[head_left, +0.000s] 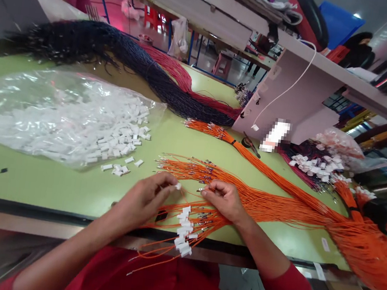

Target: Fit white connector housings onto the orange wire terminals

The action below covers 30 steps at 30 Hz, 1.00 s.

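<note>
Between its thumb and fingers my left hand (pixel 148 196) pinches a small white plastic connector (pixel 178 186). A short way to the right, my right hand (pixel 224 198) is closed on an orange wire (pixel 205 190) with a metal terminal at its tip. More orange wires (pixel 264 201) fan out beneath and behind my right hand, their terminal ends pointing left. In front of my hands, near the table edge, lies a stack of white connectors (pixel 185 231) fitted on orange wires. A bag of loose white connectors (pixel 86 127) lies open to the left.
Dark blue wires (pixel 126 57) and red wires (pixel 174 70) lie along the back. A tied orange bundle (pixel 248 156) runs to the right beside a pair of dark snips (pixel 252 145). More white connectors (pixel 318 166) pile up at right, under a shelf (pixel 329 70).
</note>
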Each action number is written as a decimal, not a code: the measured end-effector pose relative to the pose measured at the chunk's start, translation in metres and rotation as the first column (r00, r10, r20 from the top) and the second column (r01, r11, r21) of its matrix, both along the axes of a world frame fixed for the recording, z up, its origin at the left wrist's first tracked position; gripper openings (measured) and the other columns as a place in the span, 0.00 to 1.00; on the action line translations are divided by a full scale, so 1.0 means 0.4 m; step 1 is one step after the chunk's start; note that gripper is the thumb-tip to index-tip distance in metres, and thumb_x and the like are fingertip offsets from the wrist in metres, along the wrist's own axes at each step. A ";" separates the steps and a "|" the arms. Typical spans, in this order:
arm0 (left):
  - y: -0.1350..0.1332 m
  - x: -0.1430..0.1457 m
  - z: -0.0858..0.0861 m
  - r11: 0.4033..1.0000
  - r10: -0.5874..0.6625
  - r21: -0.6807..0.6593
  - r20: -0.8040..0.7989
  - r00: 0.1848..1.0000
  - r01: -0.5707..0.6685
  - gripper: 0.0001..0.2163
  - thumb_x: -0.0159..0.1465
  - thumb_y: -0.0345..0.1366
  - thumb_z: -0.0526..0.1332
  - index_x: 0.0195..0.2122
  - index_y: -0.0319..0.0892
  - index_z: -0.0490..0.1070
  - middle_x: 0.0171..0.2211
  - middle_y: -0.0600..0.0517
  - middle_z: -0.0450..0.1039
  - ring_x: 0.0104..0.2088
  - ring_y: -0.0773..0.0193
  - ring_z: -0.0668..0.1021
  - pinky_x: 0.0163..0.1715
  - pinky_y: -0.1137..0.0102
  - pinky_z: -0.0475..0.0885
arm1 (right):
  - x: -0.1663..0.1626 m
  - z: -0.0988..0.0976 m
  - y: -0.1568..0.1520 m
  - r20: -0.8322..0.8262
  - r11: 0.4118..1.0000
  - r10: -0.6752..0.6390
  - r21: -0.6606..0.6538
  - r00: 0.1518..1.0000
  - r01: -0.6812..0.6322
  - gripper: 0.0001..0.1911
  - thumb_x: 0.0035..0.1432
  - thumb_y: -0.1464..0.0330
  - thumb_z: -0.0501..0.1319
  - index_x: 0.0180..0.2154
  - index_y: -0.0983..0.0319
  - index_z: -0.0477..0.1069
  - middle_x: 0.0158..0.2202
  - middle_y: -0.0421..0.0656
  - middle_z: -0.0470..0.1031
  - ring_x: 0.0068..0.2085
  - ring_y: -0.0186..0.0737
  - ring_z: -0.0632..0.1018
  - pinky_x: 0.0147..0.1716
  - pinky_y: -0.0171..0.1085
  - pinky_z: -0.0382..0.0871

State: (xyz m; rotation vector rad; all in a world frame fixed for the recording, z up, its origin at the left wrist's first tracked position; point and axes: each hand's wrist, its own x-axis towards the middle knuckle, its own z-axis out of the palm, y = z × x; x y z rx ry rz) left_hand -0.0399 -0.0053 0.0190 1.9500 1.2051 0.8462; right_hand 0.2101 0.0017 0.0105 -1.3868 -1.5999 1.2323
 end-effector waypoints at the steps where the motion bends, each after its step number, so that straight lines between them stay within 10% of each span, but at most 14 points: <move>1: -0.008 0.024 0.002 0.997 -0.028 -0.075 0.056 0.998 0.032 0.10 0.70 0.40 0.52 0.41 0.44 0.71 0.33 0.52 0.76 0.33 0.62 0.77 0.33 0.68 0.72 | 0.001 0.003 -0.001 0.006 1.000 -0.001 0.001 1.000 0.001 0.16 0.51 0.56 0.68 0.26 0.62 0.73 0.20 0.35 0.59 0.22 0.30 0.55 0.21 0.33 0.47; 19: -0.018 0.107 -0.038 0.962 -0.079 -0.230 0.290 0.954 0.150 0.10 0.69 0.42 0.55 0.39 0.42 0.70 0.30 0.53 0.73 0.27 0.66 0.72 0.27 0.71 0.69 | 0.006 0.012 -0.007 0.032 0.997 0.083 -0.009 0.996 -0.082 0.12 0.52 0.61 0.66 0.25 0.62 0.71 0.21 0.35 0.61 0.23 0.30 0.57 0.22 0.32 0.48; 30: -0.019 0.139 -0.063 0.985 0.073 -0.173 0.316 0.946 -0.018 0.09 0.65 0.39 0.59 0.35 0.41 0.76 0.29 0.52 0.77 0.28 0.66 0.75 0.28 0.73 0.70 | -0.013 0.005 -0.020 -0.025 0.996 0.078 -0.032 0.997 -0.079 0.17 0.55 0.55 0.67 0.30 0.63 0.70 0.23 0.35 0.62 0.24 0.29 0.60 0.23 0.31 0.53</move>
